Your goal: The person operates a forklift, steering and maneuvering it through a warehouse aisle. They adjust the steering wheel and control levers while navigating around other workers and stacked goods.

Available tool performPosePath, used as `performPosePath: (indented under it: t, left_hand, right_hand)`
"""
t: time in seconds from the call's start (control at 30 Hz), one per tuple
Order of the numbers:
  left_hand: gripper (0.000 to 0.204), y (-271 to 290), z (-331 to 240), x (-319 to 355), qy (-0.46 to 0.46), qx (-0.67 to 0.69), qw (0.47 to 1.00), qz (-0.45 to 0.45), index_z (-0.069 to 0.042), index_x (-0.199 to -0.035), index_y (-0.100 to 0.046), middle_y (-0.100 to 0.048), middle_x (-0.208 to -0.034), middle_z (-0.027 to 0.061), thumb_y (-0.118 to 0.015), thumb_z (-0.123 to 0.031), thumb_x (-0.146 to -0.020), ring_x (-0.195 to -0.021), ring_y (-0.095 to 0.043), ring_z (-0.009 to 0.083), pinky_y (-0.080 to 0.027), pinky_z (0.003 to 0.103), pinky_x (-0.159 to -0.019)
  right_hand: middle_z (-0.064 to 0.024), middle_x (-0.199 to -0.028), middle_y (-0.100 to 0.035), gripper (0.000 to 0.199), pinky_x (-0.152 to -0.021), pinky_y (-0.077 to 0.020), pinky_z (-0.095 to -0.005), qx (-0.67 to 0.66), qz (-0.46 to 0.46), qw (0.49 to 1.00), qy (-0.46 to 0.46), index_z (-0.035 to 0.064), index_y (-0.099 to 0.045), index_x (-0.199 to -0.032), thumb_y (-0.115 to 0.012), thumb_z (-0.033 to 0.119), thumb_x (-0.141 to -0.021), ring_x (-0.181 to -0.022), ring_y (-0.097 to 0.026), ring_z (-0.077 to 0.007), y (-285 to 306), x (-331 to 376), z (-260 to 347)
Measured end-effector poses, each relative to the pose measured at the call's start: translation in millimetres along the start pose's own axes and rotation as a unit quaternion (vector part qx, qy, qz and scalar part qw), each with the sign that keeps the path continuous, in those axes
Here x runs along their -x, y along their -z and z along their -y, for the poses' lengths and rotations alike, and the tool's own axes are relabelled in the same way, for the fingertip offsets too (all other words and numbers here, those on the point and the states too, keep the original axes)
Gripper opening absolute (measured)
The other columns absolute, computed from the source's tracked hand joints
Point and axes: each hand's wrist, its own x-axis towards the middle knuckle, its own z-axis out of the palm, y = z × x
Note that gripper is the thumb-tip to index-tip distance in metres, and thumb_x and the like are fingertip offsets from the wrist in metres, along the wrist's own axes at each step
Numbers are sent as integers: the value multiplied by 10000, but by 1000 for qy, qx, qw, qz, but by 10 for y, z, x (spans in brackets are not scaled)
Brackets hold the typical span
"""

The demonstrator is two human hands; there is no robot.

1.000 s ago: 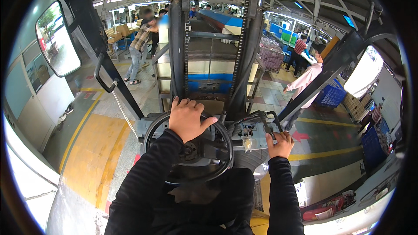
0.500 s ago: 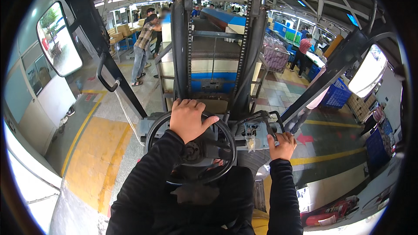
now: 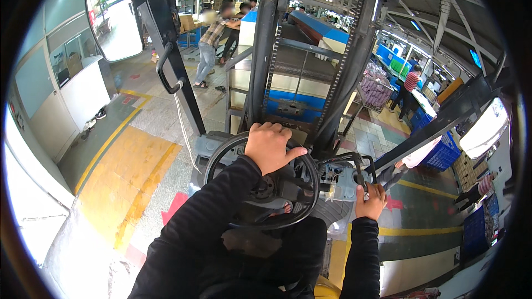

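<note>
left hand (image 3: 270,147) clenched on far rim of black steering wheel (image 3: 260,188). right hand (image 3: 370,202) grasping a control lever (image 3: 360,174), just right of wheel.

steering wheel (image 3: 260,185): black | floor patch (image 3: 130,180): yellow | crate (image 3: 440,155): blue

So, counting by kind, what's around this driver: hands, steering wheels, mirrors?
Hands: 2, left hand gripping the steering wheel, right hand on the control levers
Steering wheels: 1
Mirrors: 2, left mirror, right mirror
Total: 5
</note>
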Motion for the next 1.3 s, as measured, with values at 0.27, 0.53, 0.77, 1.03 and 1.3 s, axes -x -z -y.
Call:
performPosePath:
  t: [0.27, 0.53, 0.77, 1.03, 1.3]
  left_hand:
    - [584, -54, 282, -32, 58, 6, 998, -28, -47, -976, -690, -680, -857, 140, -626, -622, -899, -803, -697, 350, -556, 452, -690]
    - [569, -76, 464, -10, 93, 7, 995, -15, -46, -934, -643, -664, -794, 127, -601, -614, -924, -750, -702, 336, -558, 440, -629]
    - [544, -149, 500, -100, 92, 7, 996, -14, -48, -918, -638, -650, -749, 119, -621, -592, -925, -720, -696, 333, -551, 435, -597]
    - [569, -286, 538, -235, 68, 10, 997, -24, -39, -905, -658, -658, -738, 124, -618, -607, -919, -705, -697, 326, -551, 430, -592]
    - [575, -364, 575, -438, 34, 44, 998, 17, -40, -945, -691, -676, -789, 152, -609, -608, -922, -750, -693, 360, -556, 452, -655]
  right_hand:
    - [-202, -1160, -706, 424, -1140, -298, -583, 12, 7, 1000, -18, 84, -737, -1156, -695, 417, -898, -1266, -553, -377, -184, -119, -65]
    - [-200, -1140, -710, 397, -1130, -302, -581, 9, -3, 1000, -11, 82, -738, -1135, -695, 396, -895, -1266, -552, -374, -248, -185, -13]
    - [-189, -1134, -715, 403, -1129, -302, -575, 1, -5, 1000, -8, 78, -738, -1138, -703, 388, -884, -1264, -552, -378, -320, -267, -4]
    - [-188, -1125, -716, 417, -1114, -311, -575, -7, -10, 1000, 5, 73, -737, -1142, -695, 403, -891, -1258, -550, -386, -443, -361, -26]
    - [-177, -1117, -719, 400, -1102, -326, -568, -10, -7, 1000, -3, 90, -745, -1130, -700, 405, -887, -1254, -551, -384, -574, -471, 21]
